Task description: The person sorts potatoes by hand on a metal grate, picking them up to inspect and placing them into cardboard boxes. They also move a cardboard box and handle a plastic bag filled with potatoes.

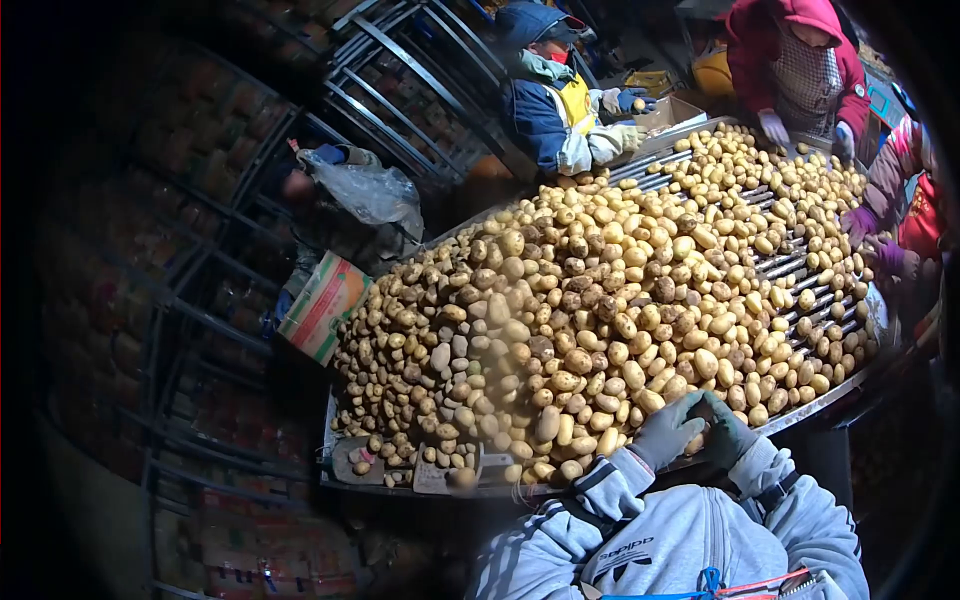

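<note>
My left hand (668, 432) and my right hand (726, 430), both in grey-green work gloves, meet at the near edge of a sorting table. Their fingers are curled in towards each other. A small dark gap shows between them, and I cannot make out what they hold. Just beyond my fingers lies a large heap of potatoes (600, 290), some pale and clean, some dark with soil. The heap covers most of the table and thins out over the metal rollers (785, 268) on the right.
Across the table stand a co-worker in a blue cap (560, 100) and one in a red hood (800, 70); another's gloved hand (858, 222) is at the right. An open cardboard box (326, 305) leans at the left edge. A metal rail (815, 396) borders the near side. Racks (200, 300) stand left.
</note>
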A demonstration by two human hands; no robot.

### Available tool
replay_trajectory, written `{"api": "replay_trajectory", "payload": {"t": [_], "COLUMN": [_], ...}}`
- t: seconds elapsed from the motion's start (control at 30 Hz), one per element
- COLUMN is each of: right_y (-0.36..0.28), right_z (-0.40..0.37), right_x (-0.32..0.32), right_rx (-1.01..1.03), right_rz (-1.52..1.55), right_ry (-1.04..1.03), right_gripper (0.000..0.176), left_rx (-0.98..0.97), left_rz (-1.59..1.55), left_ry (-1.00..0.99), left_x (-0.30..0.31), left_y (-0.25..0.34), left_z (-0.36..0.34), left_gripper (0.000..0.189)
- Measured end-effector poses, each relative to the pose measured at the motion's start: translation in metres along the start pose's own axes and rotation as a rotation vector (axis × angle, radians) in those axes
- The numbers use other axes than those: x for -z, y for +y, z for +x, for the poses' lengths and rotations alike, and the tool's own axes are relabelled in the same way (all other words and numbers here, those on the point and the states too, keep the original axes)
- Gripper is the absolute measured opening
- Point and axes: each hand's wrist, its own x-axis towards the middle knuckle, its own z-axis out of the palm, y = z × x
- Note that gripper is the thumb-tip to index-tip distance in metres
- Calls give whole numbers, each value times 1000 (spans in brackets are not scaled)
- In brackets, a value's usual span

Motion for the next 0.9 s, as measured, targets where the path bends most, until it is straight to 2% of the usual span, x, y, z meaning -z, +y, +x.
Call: {"api": "replay_trajectory", "payload": {"t": [0.07,0.1,0.2,0.23,0.33,0.37,0.47,0.53,0.57,0.6,0.67,0.7,0.77,0.8,0.83,0.87,0.9], "right_y": [13,7,21,19,33,40,49,71,80,84,86,96,85,79,71,84,105], "right_z": [20,17,33,43,71,84,107,129,133,137,141,149,141,136,129,144,158], "right_x": [13,-2,-19,-24,-44,-45,-72,-77,-78,-84,-98,-81,-117,-136,-157,-144,-111], "right_rx": [81,94,29,5,-99,-68,-118,-107,-4,-12,-21,-55,-73,-77,-120,-86,-14], "right_rz": [-35,-112,-47,-50,123,63,-32,-39,-21,-75,-182,-126,-140,-128,-79,-84,-80], "right_ry": [-74,-117,-20,-217,-95,-62,-240,-193,-97,-61,12,78,95,108,78,111,185], "right_gripper": [54,60,64,65,69,70,63,62,58,55,47,48,45,44,41,41,40], "left_rx": [-29,-51,-32,-19,-14,-29,-16,-5,60,126,-77,-39,6,-63,-136,-257,-251], "left_rz": [17,49,8,-36,-116,-121,-197,-335,-383,-429,-230,-302,-340,-395,-143,57,-68], "left_ry": [-17,-25,-62,-75,-111,-107,-108,-101,-75,-52,158,214,321,440,507,664,638], "left_x": [9,17,44,54,87,98,131,154,165,178,212,233,282,301,330,349,371], "left_y": [-1,0,-6,-15,-24,-27,-45,-58,-65,-72,-78,-83,-88,-91,-97,-104,-111], "left_z": [-4,-8,-21,-25,-42,-48,-70,-85,-91,-96,-107,-109,-116,-120,-122,-127,-125], "left_gripper": [62,62,63,63,63,62,58,57,52,47,43,41,38,36,35,33,33]}}
